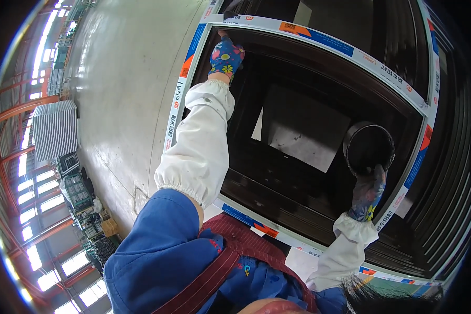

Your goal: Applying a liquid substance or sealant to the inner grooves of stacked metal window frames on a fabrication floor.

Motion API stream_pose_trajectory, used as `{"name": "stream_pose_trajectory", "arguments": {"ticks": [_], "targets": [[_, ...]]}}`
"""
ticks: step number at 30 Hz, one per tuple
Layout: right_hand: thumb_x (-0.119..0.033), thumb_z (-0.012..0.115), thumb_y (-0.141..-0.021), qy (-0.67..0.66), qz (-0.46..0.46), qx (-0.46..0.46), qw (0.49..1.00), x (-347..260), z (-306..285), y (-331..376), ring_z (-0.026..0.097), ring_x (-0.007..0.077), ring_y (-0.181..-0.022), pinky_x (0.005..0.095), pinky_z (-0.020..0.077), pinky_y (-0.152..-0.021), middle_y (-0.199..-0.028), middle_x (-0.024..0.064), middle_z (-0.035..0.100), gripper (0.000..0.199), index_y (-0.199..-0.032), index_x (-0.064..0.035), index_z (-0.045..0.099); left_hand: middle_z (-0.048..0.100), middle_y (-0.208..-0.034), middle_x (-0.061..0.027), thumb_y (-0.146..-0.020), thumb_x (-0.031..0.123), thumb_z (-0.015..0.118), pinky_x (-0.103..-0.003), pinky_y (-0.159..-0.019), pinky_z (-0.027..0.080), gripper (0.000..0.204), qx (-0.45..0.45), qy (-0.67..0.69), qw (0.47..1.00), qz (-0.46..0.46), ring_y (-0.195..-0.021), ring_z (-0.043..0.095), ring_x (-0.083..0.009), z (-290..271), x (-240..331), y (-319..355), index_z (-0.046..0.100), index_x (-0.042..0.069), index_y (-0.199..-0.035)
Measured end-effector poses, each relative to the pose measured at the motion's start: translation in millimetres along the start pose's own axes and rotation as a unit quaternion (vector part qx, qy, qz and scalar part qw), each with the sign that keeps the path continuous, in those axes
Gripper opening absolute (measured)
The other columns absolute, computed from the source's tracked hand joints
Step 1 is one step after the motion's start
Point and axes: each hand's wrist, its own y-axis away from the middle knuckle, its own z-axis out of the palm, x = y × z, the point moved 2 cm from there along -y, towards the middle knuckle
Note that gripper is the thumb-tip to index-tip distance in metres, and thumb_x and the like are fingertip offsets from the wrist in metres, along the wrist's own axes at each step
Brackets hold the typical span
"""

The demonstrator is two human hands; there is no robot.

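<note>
While a gloved right hand (368, 194) grips a round, black, open-topped container (372, 138), a gloved left hand (227, 56) is at the frame's far left corner

Where the dark, glossy rectangular frame (309, 63) opens toward the person, the container sits inside its right side, near the lower right corner. The right hand's thumb and fingers are clamped on the near rim; whether the container also rests on something, I cannot tell. The left hand, in a blue flowered glove with a bare fingertip showing, lies at the inner corner; whether its fingers hold anything cannot be told.

White protective strip (340, 47) with blue and orange patches edges the frame. Both forearms wear white elasticated sleeve covers (193, 146), above a maroon striped apron (251, 240). Long dark ribbed profiles (434, 230) lie to the right. Leftward spreads a pale grey floor (125, 78), with a ridged grey stack (56, 130) beyond, beside an orange beam (23, 109).
</note>
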Motion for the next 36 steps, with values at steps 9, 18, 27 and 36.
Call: {"name": "stream_pose_trajectory", "arguments": {"ticks": [9, 18, 27, 36], "targets": [[-0.011, 0.043, -0.09, -0.11, 0.004, 0.03, 0.993, 12.0, -0.4, -1.0, 0.056, 0.0275, -0.094, 0.0307, 0.0464, -0.082, -0.11, 0.0169, 0.052, 0.026, -0.111, 0.0024, 0.05, 0.062, -0.07, -0.0161, -0.076, 0.023, 0.057, -0.036, -0.061, 0.05, 0.084, 0.05, -0.148, 0.985, 0.067, -0.066, 0.063, -0.0294, 11.5, 6.3, 11.2, 0.006, -0.013, -0.133], [-0.024, 0.04, -0.093, 0.101, -0.081, -0.027, 0.991, 21.5, -8.8, -4.7, 0.05, 0.0245, -0.104, 0.0354, 0.0478, -0.084, -0.118, 0.0156, 0.045, 0.036, -0.119, -0.0004, 0.043, 0.063, -0.072, -0.0173, -0.079, 0.024, 0.053, -0.034, -0.063, 0.05, 0.079, 0.02, -0.094, 0.995, 0.016, -0.066, 0.063, -0.0284, -1.0, 5.6, 22.7, 0.006, -0.008, -0.135], [-0.04, 0.043, -0.09, -0.14, 0.042, -0.049, 0.988, 37.8, -7.9, 0.8, 0.04, 0.0274, -0.117, 0.0414, 0.0466, -0.088, -0.129, 0.0134, 0.036, 0.05, -0.124, -0.0029, 0.039, 0.062, -0.073, -0.0171, -0.077, 0.027, 0.054, -0.036, -0.061, 0.05, 0.077, 0.0, -0.098, 0.986, 0.138, -0.069, 0.062, -0.0296, 15.1, 45.0, 34.3, 0.016, -0.018, -0.127], [-0.021, 0.054, -0.084, -0.224, 0.179, -0.023, 0.958, -3.3, 7.6, -6.7, 0.053, 0.0215, -0.098, 0.0348, 0.0475, -0.079, -0.114, 0.0109, 0.05, 0.043, -0.121, -0.0009, 0.043, 0.061, -0.069, -0.0112, -0.082, 0.021, 0.061, -0.029, -0.052, 0.049, 0.031, -0.113, 0.352, 0.785, 0.498, -0.058, 0.061, -0.0228, -15.8, 140.4, 209.5, 0.054, 0.005, -0.108]]}}
